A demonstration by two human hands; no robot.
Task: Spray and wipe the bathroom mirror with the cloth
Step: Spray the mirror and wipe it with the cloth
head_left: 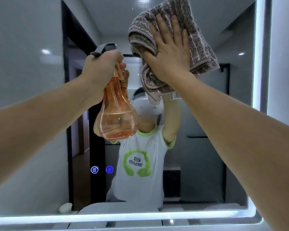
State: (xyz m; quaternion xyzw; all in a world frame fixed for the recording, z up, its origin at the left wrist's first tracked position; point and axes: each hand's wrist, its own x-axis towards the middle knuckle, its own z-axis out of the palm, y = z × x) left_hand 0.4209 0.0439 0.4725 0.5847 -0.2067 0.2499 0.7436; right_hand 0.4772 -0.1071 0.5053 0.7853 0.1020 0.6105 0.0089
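The bathroom mirror [32,67] fills the view, with a lit strip along its bottom and right edges. My right hand [169,47] lies flat with fingers spread on a folded brown-grey cloth [202,47], pressing it against the upper part of the glass. My left hand [102,69] is closed around the neck of an orange see-through spray bottle [117,119] with a grey trigger head, held up in front of the mirror at centre left. The bottle is partly filled with liquid.
Two blue lit touch buttons [102,169] glow low on the mirror. The glass reflects a person in a white and green shirt, a dark door frame and a small white object [65,207] at the lower left.
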